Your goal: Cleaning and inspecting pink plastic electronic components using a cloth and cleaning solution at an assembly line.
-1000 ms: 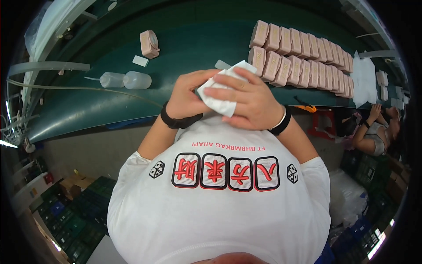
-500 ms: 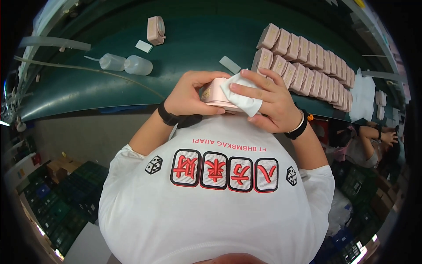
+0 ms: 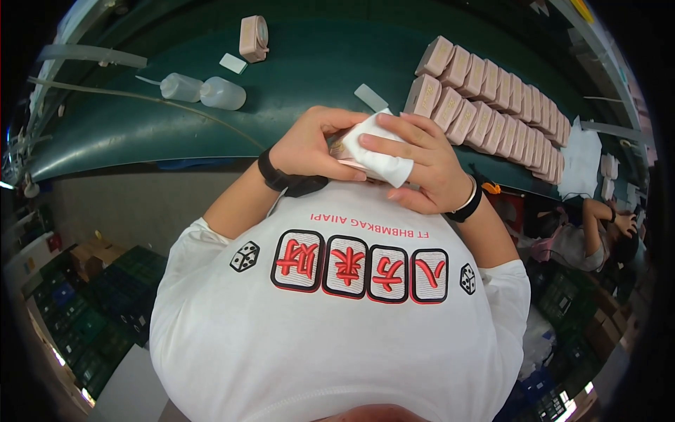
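Close to my shirt front, my left hand (image 3: 304,145) grips a small pink boxy case (image 3: 339,150) with gold marking, thumb along its near side. A folded white cloth (image 3: 380,153) lies over most of the case. Holding that cloth against the case is my right hand (image 3: 439,167), its fingers laid across the cloth and its thumb below. The cloth hides the right part of the case. Just beyond my hands lies a pale flat block (image 3: 370,97) on the green work surface (image 3: 316,60).
Two rows of pink cases (image 3: 448,111) stand at the far right, beside a white sheet (image 3: 582,156). Two translucent bottles (image 3: 223,93) lie at left. Behind them are a white block (image 3: 233,64) and another pink case (image 3: 251,37). A co-worker (image 3: 590,243) sits at right.
The cloth has shifted left over the case and covers more of it. My right hand has moved slightly left with it. The left hand still holds the case.
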The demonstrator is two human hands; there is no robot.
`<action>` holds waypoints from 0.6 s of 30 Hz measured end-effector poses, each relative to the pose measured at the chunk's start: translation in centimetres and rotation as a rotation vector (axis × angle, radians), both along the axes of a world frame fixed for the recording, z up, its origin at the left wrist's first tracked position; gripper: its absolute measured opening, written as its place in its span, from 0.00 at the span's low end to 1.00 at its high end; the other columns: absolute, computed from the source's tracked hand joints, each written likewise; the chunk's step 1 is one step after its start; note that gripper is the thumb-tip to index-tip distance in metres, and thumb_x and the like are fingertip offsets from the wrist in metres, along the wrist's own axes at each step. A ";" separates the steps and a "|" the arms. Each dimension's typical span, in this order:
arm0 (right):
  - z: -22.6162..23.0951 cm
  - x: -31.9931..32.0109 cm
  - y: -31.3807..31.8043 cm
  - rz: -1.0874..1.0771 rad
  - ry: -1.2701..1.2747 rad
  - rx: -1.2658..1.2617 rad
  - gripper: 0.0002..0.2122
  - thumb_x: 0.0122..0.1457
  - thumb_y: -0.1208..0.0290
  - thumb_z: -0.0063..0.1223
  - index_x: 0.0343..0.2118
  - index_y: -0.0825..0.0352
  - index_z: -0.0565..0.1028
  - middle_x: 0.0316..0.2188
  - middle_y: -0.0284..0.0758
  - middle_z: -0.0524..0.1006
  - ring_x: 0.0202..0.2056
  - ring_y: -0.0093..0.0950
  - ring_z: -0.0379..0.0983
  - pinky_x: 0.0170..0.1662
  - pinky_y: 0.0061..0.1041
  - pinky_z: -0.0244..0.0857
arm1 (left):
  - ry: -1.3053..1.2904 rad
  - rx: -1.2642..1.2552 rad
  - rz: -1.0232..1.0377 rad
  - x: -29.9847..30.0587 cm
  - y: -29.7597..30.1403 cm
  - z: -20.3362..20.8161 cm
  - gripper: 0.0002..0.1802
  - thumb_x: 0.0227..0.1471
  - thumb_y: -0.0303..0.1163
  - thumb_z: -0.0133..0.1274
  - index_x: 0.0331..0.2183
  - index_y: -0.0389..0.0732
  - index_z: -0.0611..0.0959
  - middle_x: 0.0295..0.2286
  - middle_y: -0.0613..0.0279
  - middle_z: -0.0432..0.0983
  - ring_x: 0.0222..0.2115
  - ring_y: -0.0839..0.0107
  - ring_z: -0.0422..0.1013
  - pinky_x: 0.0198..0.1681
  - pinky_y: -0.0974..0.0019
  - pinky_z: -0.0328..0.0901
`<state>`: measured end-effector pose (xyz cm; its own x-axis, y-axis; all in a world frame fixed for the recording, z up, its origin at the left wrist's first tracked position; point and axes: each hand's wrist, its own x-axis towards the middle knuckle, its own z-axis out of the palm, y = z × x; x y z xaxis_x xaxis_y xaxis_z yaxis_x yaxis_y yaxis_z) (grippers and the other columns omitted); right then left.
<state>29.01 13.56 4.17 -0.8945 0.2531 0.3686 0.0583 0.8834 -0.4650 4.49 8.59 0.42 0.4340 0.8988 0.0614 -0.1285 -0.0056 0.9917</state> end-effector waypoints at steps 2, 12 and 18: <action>0.7 -1.1 0.4 0.066 0.022 0.035 0.19 0.61 0.56 0.46 0.46 0.65 0.78 0.56 0.35 0.73 0.61 0.42 0.62 0.60 0.41 0.50 | 0.002 -0.033 -0.008 -0.2 0.1 0.5 0.33 0.31 0.23 0.69 0.46 0.33 0.80 0.39 0.60 0.79 0.41 0.76 0.73 0.47 0.70 0.67; -2.9 5.7 -2.2 -0.306 0.119 -0.145 0.22 0.60 0.55 0.48 0.48 0.69 0.76 0.52 0.44 0.74 0.56 0.46 0.68 0.57 0.39 0.58 | 0.001 0.007 0.095 0.9 -1.3 0.2 0.50 0.30 0.20 0.69 0.58 0.36 0.67 0.43 0.56 0.79 0.47 0.70 0.72 0.53 0.68 0.64; -0.9 1.4 -1.5 -0.205 0.187 -0.237 0.24 0.57 0.55 0.53 0.48 0.72 0.75 0.55 0.46 0.70 0.57 0.47 0.66 0.58 0.40 0.58 | 0.040 -0.054 0.076 1.1 -1.3 0.8 0.59 0.30 0.21 0.68 0.64 0.39 0.56 0.39 0.60 0.79 0.47 0.71 0.72 0.54 0.68 0.62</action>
